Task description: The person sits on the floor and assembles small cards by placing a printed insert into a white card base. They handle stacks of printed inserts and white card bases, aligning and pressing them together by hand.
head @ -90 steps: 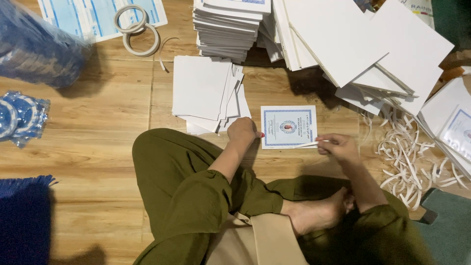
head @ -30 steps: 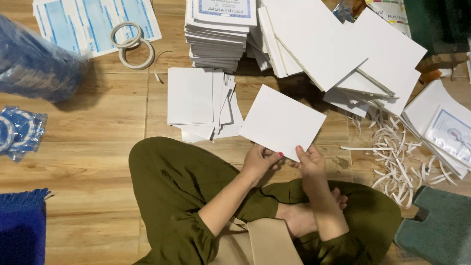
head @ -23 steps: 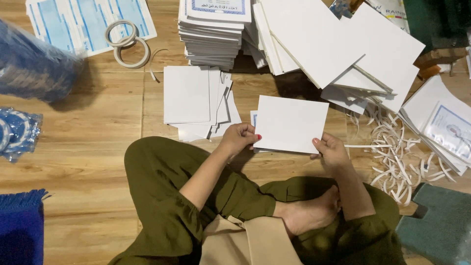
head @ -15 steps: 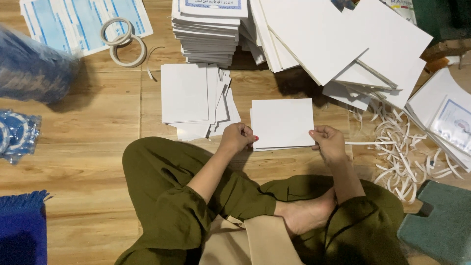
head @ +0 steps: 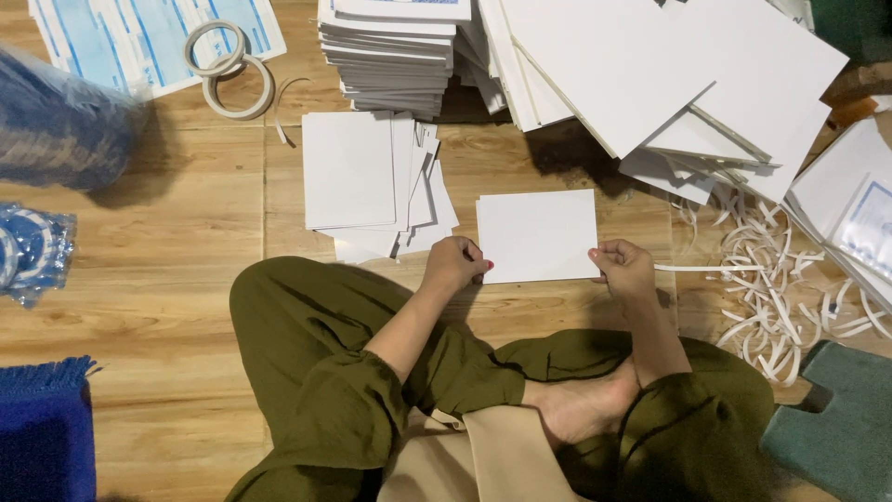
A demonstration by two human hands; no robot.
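Card: blank white rectangular card flat on wooden floor, just ahead of crossed legs, plain side up.
Long axis: left to right across the body, near edge facing the sitter.
Bearing from hands: lies between both, slightly forward of the knuckles; near corners under the fingertips.
Left hand: curled, fingers pinching the near-left corner of the card; touching.
Right hand: thumb and fingers closed on the near-right edge; also appears to pinch the end of a thin white strip running off to the right, though the grip on it is too small to tell for certain.
Nearer hand: neither; both equally on the card, one per corner.
Left of card: loose fanned pile of blank white cards, just beside, not touching.
Beyond: tall squared stack of cards and large white boards leaning over each other, near the far edge.
Right: tangle of white paper strips.
Far left: two tape rolls, well apart.
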